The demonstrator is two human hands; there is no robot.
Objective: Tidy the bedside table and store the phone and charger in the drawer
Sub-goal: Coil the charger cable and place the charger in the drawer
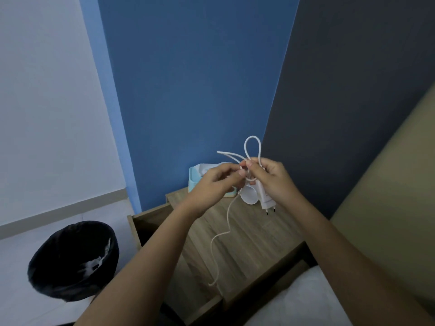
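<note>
Both hands are raised above the wooden bedside table (254, 234). My right hand (270, 180) grips the white charger plug (267, 201), its two pins pointing down, together with loops of the white cable (253, 147). My left hand (219, 182) pinches the cable beside the right thumb. A loose length of cable (221, 238) hangs down over the table toward its front edge. The drawer (141, 227) stands pulled out at the table's left; its inside is dark. No phone is visible.
A light-blue tissue box (195, 180) and a white round object (249, 196) sit at the back of the table, partly behind my hands. A black lined bin (73, 260) stands on the floor at left. A white bed (306, 300) lies at lower right, with a tan headboard (388, 208).
</note>
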